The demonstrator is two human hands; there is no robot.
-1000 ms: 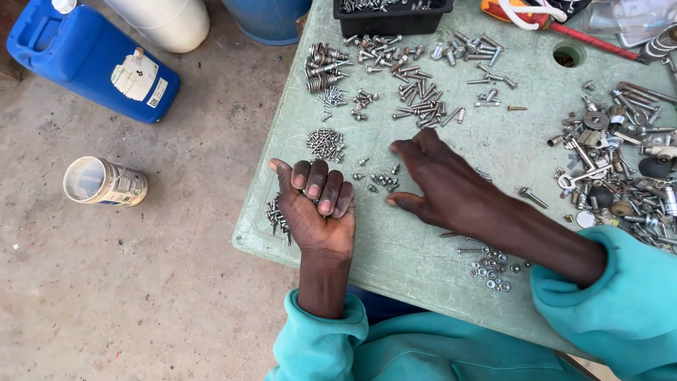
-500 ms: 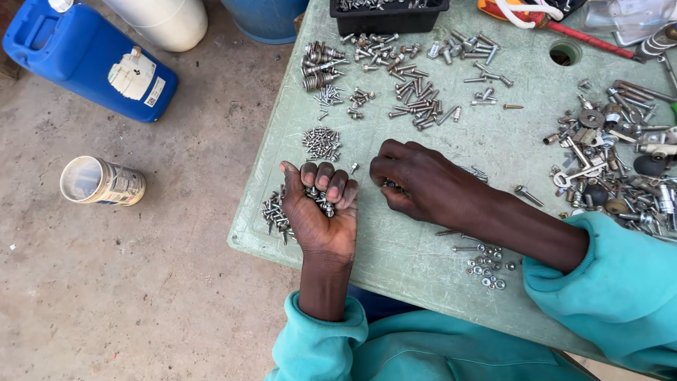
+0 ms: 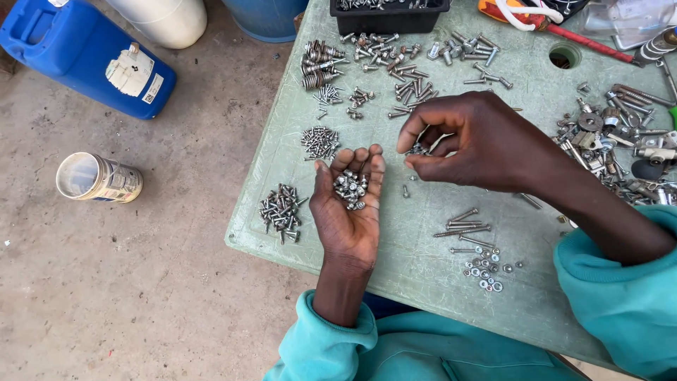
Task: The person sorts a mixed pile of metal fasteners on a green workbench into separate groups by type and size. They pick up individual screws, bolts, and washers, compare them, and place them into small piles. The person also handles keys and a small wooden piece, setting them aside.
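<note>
Cupping a heap of small screws [image 3: 351, 188] in your upturned left hand [image 3: 348, 212], your right hand [image 3: 471, 141] pinches nearby, just right of them.

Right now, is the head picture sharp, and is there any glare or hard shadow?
Head view: even, soft daylight, no hard shadows; screws in the left hand look sharp; the green table shows no glare; edges bend slightly from the wide lens.
</note>
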